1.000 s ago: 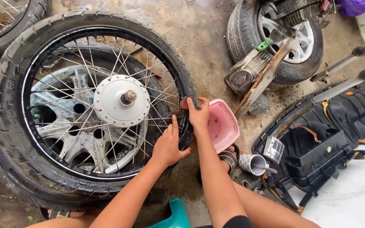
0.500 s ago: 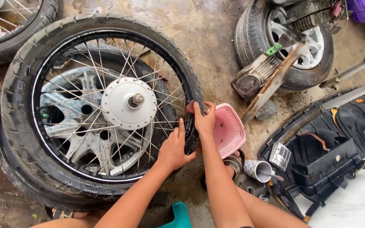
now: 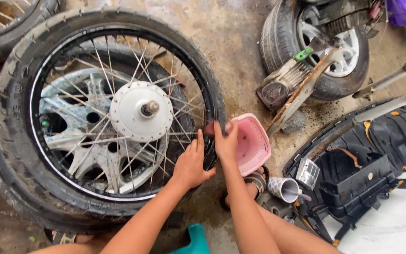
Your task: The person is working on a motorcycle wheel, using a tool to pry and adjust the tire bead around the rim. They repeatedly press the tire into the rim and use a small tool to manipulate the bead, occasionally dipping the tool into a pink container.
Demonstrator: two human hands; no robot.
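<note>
both hands press on the tyre [image 3: 19, 108] of the spoked wheel [image 3: 118, 117] at its right edge: left hand [image 3: 191, 162] flat on the sidewall, fingers spread, right hand [image 3: 224, 141] curled over the tread, gripping the rubber. the wheel lies flat on another wheel on the concrete floor [image 3: 231, 37], a pink basket [image 3: 252, 143] just right of it. the step looks like working the tyre bead at the rim [image 3: 36, 141]; the next move calls for firm thumb pressure there
</note>
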